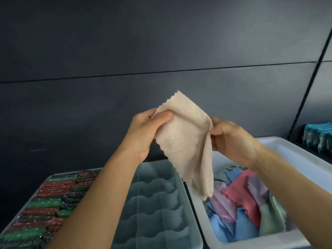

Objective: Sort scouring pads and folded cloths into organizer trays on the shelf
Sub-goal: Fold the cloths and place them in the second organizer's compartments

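Observation:
A beige textured cloth (185, 141) with zigzag edges hangs in the air between my hands. My left hand (143, 133) pinches its upper left edge between thumb and fingers. My right hand (231, 139) pinches its right edge. The cloth's lower corner dangles over the white tub (305, 159), which holds a loose heap of blue, pink, lilac and green cloths (240, 203). Below my left forearm sits a grey-blue organizer tray (158, 203) with wavy dividers and bare compartments. At the far left a tray (53, 176) is packed with rows of red, green and dark glittery scouring pads (45, 203).
A dark panelled wall rises behind the shelf. At the far right edge stands a row of teal and white folded items (318, 137) in a dark holder. The three containers stand side by side, close together.

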The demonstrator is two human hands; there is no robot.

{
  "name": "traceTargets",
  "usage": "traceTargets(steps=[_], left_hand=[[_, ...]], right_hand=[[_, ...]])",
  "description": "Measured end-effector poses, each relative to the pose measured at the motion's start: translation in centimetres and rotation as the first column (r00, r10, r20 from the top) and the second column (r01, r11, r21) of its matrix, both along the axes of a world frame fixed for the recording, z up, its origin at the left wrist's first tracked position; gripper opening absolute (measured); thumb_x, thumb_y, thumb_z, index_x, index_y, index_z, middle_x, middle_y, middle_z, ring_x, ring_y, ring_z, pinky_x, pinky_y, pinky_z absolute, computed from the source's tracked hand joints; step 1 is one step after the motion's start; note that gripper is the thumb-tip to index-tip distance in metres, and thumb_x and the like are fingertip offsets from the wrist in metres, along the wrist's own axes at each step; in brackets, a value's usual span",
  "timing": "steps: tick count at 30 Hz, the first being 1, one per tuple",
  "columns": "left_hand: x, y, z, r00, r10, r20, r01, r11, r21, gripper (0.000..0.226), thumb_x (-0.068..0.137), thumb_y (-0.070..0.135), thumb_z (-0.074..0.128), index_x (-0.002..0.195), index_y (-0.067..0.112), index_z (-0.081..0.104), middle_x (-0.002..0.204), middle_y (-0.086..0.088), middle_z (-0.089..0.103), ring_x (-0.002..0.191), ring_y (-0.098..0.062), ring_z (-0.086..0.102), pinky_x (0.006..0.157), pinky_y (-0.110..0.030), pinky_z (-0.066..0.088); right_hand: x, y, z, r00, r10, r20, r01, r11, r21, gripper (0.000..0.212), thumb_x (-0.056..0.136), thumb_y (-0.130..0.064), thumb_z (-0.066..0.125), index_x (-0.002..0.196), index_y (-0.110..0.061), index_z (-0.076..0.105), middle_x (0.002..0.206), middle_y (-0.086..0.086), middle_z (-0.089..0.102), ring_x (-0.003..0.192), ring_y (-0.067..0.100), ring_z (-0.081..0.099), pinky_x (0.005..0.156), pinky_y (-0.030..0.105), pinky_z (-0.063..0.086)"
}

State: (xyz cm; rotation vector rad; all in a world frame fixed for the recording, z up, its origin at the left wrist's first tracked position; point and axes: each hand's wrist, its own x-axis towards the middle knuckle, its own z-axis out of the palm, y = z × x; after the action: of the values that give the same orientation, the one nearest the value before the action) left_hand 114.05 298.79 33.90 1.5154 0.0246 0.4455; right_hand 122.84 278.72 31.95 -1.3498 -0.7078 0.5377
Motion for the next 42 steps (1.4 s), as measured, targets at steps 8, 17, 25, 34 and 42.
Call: traceTargets(steps=[8,17,25,34,42], left_hand=[[-2.5,2.5,3.3,0.995,0.082,0.062,-0.098,0.941,0.323,0.006,0.08,0.012,0.077,0.082,0.011,0.071,0.072,0.0,0.071,0.066,-0.009,0.066,0.056,-0.019,0.049],[-5.1,6.8,3.3,0.987,0.155,0.048,-0.161,0.975,0.153,0.01,0.082,0.017,0.074,0.089,0.011,0.072,0.081,-0.004,0.07,0.073,-0.015,0.06,0.066,-0.03,0.048],[-5.0,4.8,3.5,0.94,0.278,0.196,-0.321,0.917,0.239,0.006,0.087,0.007,0.07,0.088,0.004,0.065,0.08,-0.011,0.068,0.056,-0.016,0.067,0.053,-0.028,0.056],[-6.0,4.6,3.4,0.967,0.173,0.186,-0.203,0.966,0.16,0.043,0.102,0.04,0.041,0.099,0.012,0.074,0.09,-0.007,0.075,0.079,-0.01,0.071,0.069,-0.03,0.06],[-5.6,6.7,-3.4,0.996,-0.021,-0.087,0.041,0.971,0.234,0.041,0.085,0.043,0.067,0.108,0.009,0.07,0.1,-0.003,0.076,0.094,-0.017,0.072,0.084,-0.03,0.056]], right_hand=[[-4.0,6.8,2.6,0.897,-0.324,0.301,0.287,0.944,0.161,0.019,0.086,-0.021,0.07,0.092,-0.003,0.069,0.081,0.006,0.066,0.073,0.011,0.06,0.065,0.021,0.048],[-4.6,9.1,3.9,0.887,-0.408,0.214,0.369,0.907,0.202,0.034,0.091,-0.025,0.063,0.08,0.007,0.066,0.072,0.02,0.064,0.063,0.015,0.056,0.063,0.024,0.046],[-7.9,12.2,4.2,0.795,-0.438,0.419,0.387,0.899,0.206,0.048,0.095,-0.016,0.056,0.052,0.0,0.043,0.048,-0.001,0.034,0.047,0.008,0.027,0.045,0.019,0.026],[-8.3,13.2,4.2,0.881,-0.345,0.325,0.275,0.93,0.243,0.008,0.088,-0.008,0.067,0.086,-0.005,0.075,0.075,0.009,0.074,0.068,0.016,0.069,0.063,0.022,0.053],[-7.2,14.0,6.3,0.929,-0.335,0.154,0.289,0.921,0.262,0.016,0.09,-0.005,0.061,0.095,0.009,0.066,0.082,0.016,0.066,0.069,0.024,0.06,0.064,0.034,0.049]])
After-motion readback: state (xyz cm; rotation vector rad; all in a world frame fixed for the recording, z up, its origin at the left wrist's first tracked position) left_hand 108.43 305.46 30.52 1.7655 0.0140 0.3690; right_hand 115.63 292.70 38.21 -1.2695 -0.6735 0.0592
